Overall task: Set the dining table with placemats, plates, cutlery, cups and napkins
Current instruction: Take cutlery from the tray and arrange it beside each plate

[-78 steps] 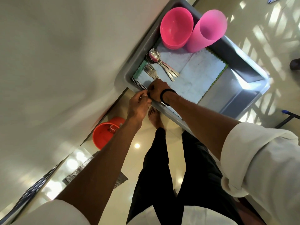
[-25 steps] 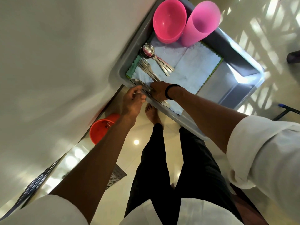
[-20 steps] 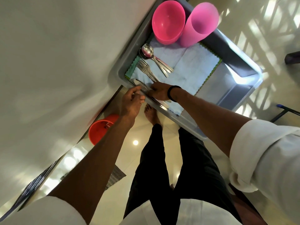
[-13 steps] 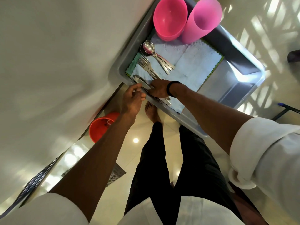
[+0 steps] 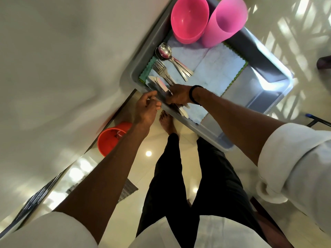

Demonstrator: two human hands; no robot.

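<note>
At frame centre, the right hand [image 5: 179,94] pinches knives [image 5: 159,85] in the grey bin [image 5: 211,129]; left hand [image 5: 146,108] half-curled, holding nothing; the loose bundle could slip.

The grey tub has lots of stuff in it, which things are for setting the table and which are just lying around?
For the table: spoons, forks, knives, pink bowls, pink cups, cloths.

Just lying about: orange bucket, patterned floor mat.

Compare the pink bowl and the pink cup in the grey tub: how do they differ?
The pink bowl is wide, shallow and rounded; the pink cup is tall, narrow and straight-sided. The bowl is a deeper, redder pink; the cup is a paler, purplish pink. Both look like plastic and stand side by side at the far end of the grey tub.
</note>
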